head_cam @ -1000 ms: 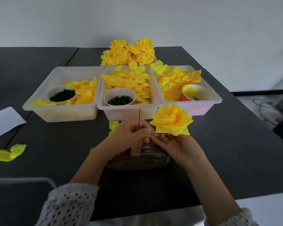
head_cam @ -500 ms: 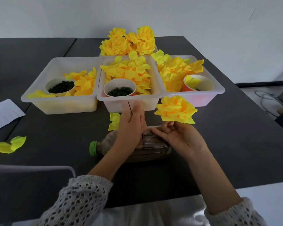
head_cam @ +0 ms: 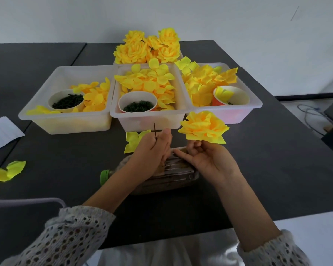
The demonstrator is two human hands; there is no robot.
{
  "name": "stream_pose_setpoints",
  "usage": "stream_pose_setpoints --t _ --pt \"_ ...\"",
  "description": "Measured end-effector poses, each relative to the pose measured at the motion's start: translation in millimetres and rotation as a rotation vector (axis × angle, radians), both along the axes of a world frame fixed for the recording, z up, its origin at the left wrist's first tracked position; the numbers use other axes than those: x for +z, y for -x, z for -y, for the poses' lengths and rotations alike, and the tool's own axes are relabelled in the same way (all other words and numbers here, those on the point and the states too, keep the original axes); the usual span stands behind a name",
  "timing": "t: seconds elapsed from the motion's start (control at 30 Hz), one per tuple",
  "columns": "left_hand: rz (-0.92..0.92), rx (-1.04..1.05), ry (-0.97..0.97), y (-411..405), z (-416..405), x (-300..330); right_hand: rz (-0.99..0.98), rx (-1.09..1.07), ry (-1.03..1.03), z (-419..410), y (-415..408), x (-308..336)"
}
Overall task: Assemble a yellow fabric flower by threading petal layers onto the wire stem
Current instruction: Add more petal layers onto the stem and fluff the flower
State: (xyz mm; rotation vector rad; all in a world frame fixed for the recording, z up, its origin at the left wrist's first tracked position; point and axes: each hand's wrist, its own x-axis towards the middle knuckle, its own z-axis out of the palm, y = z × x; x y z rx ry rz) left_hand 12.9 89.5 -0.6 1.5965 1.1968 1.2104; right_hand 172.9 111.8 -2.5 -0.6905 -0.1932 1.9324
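Nearest the camera, two lace-knit white sleeves [head_cam: 69, 239] reach over the dark matte worktop [head_cam: 258, 169]. The left hand [head_cam: 152, 150] pinches one thin dark wire stem [head_cam: 154, 130] upright, fingers clenched around it above a clear plastic bottle with a green cap [head_cam: 173, 173] lying on its side. The right hand [head_cam: 210, 160] holds one finished yellow fabric flower [head_cam: 203, 127] from below, thumb and forefinger curled at its base, other fingers relaxed. One loose pale-yellow petal layer [head_cam: 133, 140] lies just beyond the left hand; another yellow petal piece [head_cam: 6, 170] sits near the left edge, beside a white paper sheet [head_cam: 0, 133]. Farther on, three translucent white plastic bins [head_cam: 69, 121] stand side by side, each with yellow petals and one paper cup [head_cam: 137, 101]. Behind them, a heap of completed yellow flowers [head_cam: 148, 47] sits by the far edge. Bare worktop opens to the right.
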Motion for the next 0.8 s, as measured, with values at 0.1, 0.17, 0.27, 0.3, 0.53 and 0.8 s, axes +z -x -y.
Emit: stream_pose_setpoints --t 0.1,0.17,0.27,0.3,0.53,0.8 --pt "-0.041 -0.048 0.054 3.1 -3.5 4.5 -0.001 0.015 0.019 -1.0 -0.5 1.6" --pt "-0.141 -0.120 0.100 13.9 -6.4 11.9 -0.008 0.022 0.027 -1.8 -1.0 2.5" --pt "-0.338 -0.284 0.158 35.5 -8.6 23.2 -0.023 0.027 0.033 -1.9 -1.9 1.0" --pt "-0.406 -0.322 0.171 41.7 -9.8 26.1 -0.027 0.025 0.036 -2.1 -2.5 0.0" --pt "-0.681 -0.254 0.072 47.8 -1.8 29.8 -0.051 0.037 0.037 -1.5 -3.8 -1.8" --pt "-0.691 0.095 -0.181 36.1 28.7 10.8 -0.045 0.020 0.040 0.2 -2.3 -0.6"
